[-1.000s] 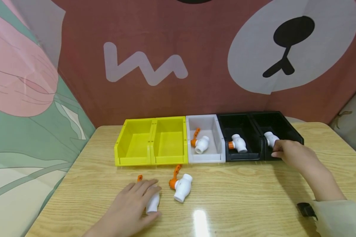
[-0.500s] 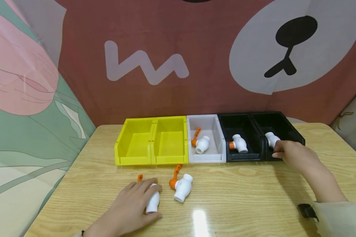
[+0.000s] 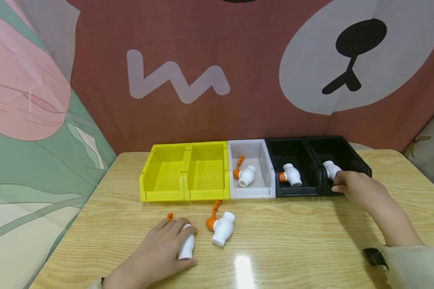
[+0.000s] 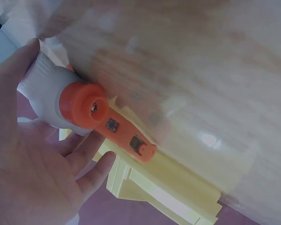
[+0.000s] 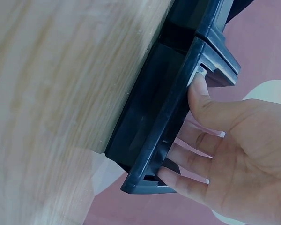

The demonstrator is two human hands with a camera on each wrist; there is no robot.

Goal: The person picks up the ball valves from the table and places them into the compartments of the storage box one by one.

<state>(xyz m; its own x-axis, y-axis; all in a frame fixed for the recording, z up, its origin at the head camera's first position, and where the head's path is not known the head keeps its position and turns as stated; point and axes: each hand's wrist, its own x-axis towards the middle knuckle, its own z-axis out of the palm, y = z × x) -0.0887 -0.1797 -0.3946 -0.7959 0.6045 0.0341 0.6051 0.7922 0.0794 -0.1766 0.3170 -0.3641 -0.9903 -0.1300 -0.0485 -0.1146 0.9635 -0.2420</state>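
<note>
Hardly anything has moved over the last second. The left hand (image 3: pixel 157 251), thumb and fingers curled, grips a white ball valve (image 3: pixel 187 245) at the tabletop (image 3: pixel 282 245); its orange handle (image 3: pixel 170 216) pokes out beyond the fingers. The right hand (image 3: pixel 365 192), fingers bent, holds a second valve (image 3: pixel 330 169) inside the rightmost black bin (image 3: pixel 352 154). A third valve (image 3: pixel 223 229) lies between the hands, near the left one.
</note>
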